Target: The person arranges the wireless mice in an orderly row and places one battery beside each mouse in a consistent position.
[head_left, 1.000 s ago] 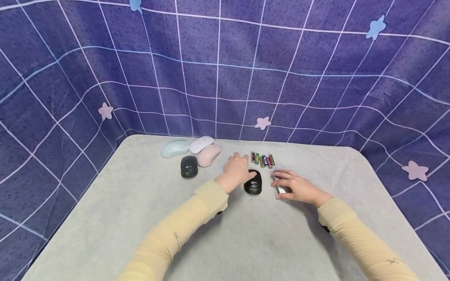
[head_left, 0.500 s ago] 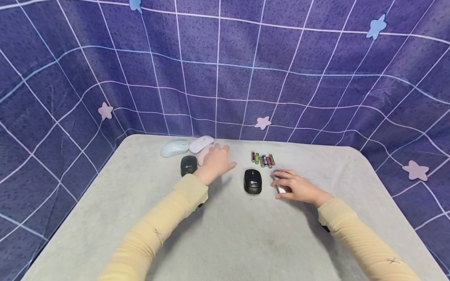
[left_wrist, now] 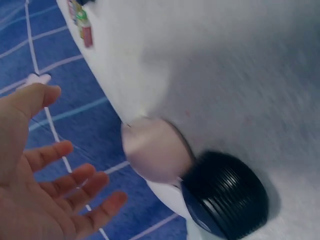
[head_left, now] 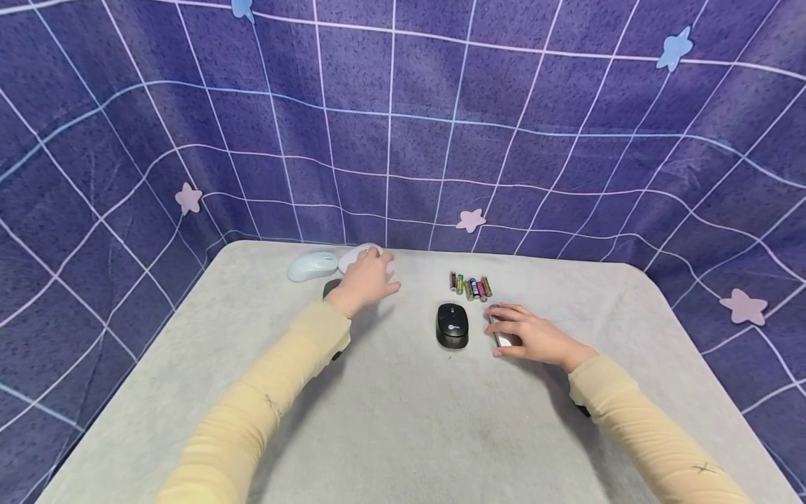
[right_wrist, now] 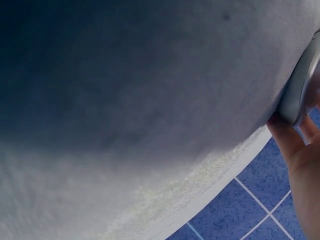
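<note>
My left hand (head_left: 364, 281) hovers over the cluster of computer mice, its fingers spread and loosely bent. In the left wrist view, a pink mouse (left_wrist: 157, 150) and a black mouse (left_wrist: 227, 195) lie apart from those fingers. The head view hides most of both beneath the hand. Just beyond the fingertips is a white mouse (head_left: 351, 259), beside a light blue mouse (head_left: 313, 267). My right hand (head_left: 538, 337) holds a silver-grey mouse (right_wrist: 296, 95) on the table, thumb on the near side and fingers over the far side.
Another black mouse (head_left: 453, 326) stands between the two hands. Behind it, several small batteries (head_left: 475, 288) lie in a row. The grey-white table (head_left: 428, 427) ends at a purple gridded curtain (head_left: 352, 140) along its back and sides.
My left hand has moved left, from the middle black mouse to above the pink mouse among the cluster. My right hand stays in place on the silver-grey mouse.
</note>
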`<state>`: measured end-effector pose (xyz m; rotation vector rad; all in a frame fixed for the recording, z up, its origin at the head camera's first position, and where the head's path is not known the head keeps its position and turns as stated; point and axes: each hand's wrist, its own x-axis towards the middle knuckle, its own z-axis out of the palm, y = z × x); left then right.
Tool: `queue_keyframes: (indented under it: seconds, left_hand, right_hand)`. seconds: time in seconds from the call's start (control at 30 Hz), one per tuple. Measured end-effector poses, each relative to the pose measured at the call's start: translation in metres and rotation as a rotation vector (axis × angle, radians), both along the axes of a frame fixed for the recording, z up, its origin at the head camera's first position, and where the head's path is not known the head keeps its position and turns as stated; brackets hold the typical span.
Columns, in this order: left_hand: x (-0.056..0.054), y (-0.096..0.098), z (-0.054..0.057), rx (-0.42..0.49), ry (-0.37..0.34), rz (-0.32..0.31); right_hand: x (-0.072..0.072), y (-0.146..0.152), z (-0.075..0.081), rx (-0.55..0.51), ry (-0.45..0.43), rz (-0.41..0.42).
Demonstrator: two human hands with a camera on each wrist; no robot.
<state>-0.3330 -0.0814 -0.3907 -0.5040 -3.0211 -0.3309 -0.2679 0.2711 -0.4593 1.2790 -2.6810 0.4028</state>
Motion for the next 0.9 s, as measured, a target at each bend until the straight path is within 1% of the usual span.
queue_keyframes:
  seconds: [0.1,0.23,0.33,0.43,0.57,0.73,0.9]
  left_hand:
    - [-0.008,-0.006,-0.004,-0.023,0.002,-0.025]
    - [-0.017,-0.014,-0.013,-0.023,0.027,-0.060]
    - [-0.021,-0.018,-0.020,-0.020,0.040,-0.082]
    - [-0.024,-0.022,-0.026,-0.023,0.036,-0.092]
    - [-0.027,-0.025,-0.031,-0.035,0.016,-0.079]
    - [-0.028,-0.024,-0.031,-0.038,-0.026,-0.043]
    - [-0.031,-0.020,-0.031,-0.034,-0.025,-0.012]
  right_hand:
    - [0.000,0.000,0.000,0.000,0.001,0.001]
    - [0.001,-0.001,0.001,-0.007,-0.002,0.001]
    - [0.002,-0.001,0.000,-0.005,-0.003,-0.004]
    - [0.002,0.000,-0.001,-0.001,-0.003,-0.008]
    - [0.002,0.000,-0.001,-0.005,0.000,-0.006]
    - [0.002,-0.001,0.000,-0.007,-0.003,-0.001]
    - [0.001,-0.001,0.001,-0.015,0.003,0.006]
